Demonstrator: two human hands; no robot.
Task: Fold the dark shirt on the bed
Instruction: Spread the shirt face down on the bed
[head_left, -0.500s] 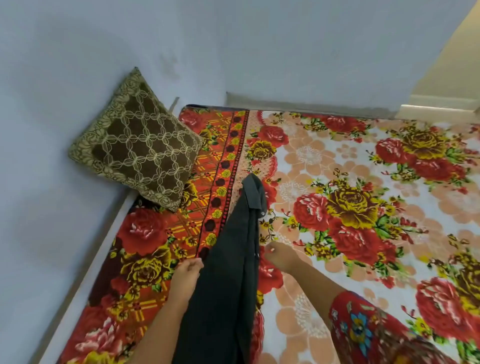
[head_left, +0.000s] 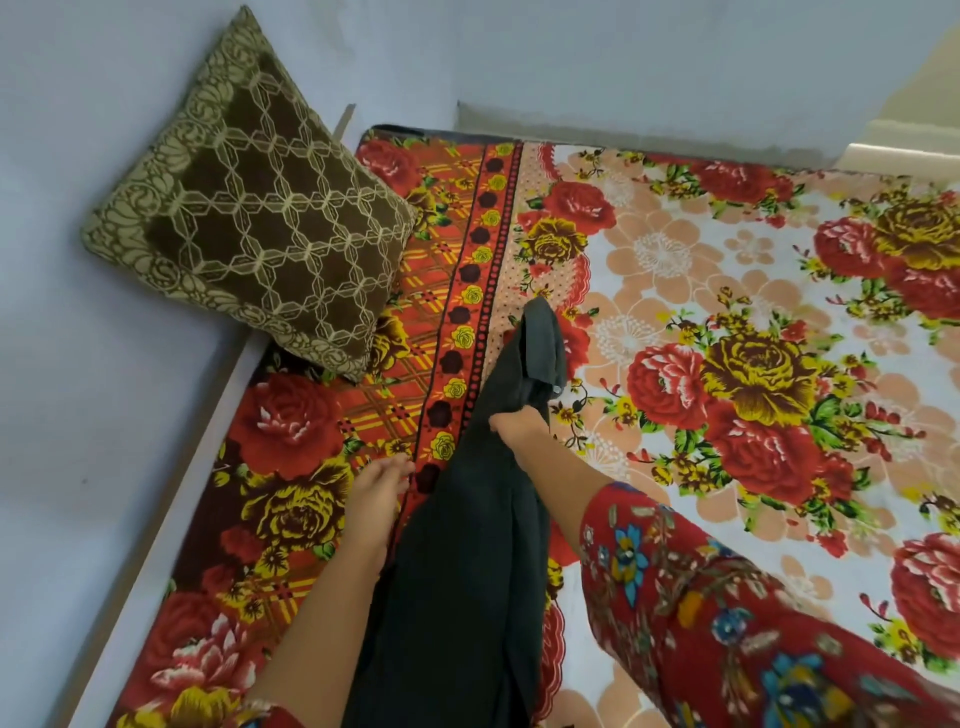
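Note:
The dark shirt (head_left: 467, 545) lies as a long narrow strip on the floral bedsheet (head_left: 727, 322), running from the bottom edge of the view up toward the middle, its far end bunched with a small button showing. My right hand (head_left: 519, 423) pinches the cloth near that far end. My left hand (head_left: 376, 493) rests at the shirt's left edge, fingers together against the fabric; whether it grips the cloth is unclear.
A brown and gold patterned cushion (head_left: 249, 208) leans against the pale wall (head_left: 104, 415) at the bed's far left corner. The bed's left edge (head_left: 171, 499) runs along that wall. The sheet spreads wide to the right.
My right hand has moved left onto the shirt and taken hold of it near its far end. The far end is more bunched. My left hand stays at the left edge.

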